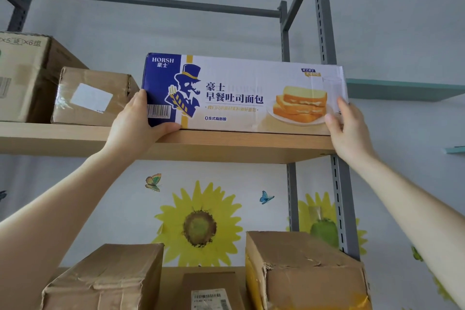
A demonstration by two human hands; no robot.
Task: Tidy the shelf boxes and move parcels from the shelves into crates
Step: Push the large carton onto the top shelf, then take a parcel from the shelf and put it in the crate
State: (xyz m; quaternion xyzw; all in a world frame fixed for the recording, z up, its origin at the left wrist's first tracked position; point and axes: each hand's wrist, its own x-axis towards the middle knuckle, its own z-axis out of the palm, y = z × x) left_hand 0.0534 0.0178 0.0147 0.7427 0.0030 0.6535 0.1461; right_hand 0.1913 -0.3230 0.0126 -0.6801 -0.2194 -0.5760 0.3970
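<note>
A long white and blue bread box (241, 93) with printed toast slices stands on the upper wooden shelf (226, 146), at its right end. My left hand (137, 123) grips the box's lower left corner, thumb under the front edge and fingers round the blue end. My right hand (348, 128) holds the box's right end, thumb on the front face and fingers behind the corner. Both arms reach up from below.
Left of the bread box sit a taped brown parcel (93, 97) and a bigger carton (27, 75). On the lower shelf are a left brown box (108, 279), a small labelled parcel (210, 292) and a right brown box (304, 274). Grey steel uprights (327, 33) frame the right side.
</note>
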